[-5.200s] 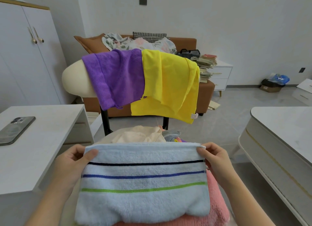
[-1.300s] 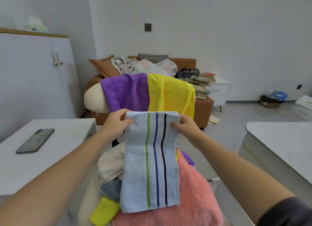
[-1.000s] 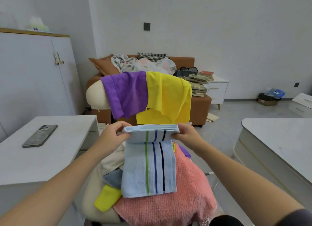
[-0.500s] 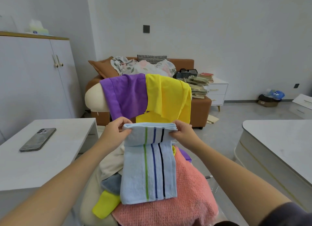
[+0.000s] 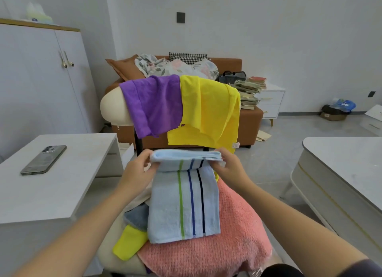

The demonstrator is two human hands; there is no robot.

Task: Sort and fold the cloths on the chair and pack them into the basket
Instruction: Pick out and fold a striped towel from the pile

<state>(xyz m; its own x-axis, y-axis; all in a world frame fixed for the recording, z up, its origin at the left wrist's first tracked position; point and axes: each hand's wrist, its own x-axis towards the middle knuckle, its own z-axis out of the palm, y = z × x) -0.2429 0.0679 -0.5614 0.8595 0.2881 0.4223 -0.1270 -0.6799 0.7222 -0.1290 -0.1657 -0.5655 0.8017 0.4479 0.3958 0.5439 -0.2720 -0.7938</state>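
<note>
Left hand (image 5: 140, 170) and right hand (image 5: 228, 167) pinch the folded top edge of the striped blue towel (image 5: 184, 204), draped over the pink towel (image 5: 227, 249) on the chair (image 5: 111, 109); uneven lowering would likely skew the fold.

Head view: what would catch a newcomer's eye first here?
The light blue striped towel at centre, its top folded over and pinched at either end by the left grip and right grip, its lower part lying on a pink towel. Behind it, a purple cloth and a yellow cloth hang side by side over the chair back.
</note>
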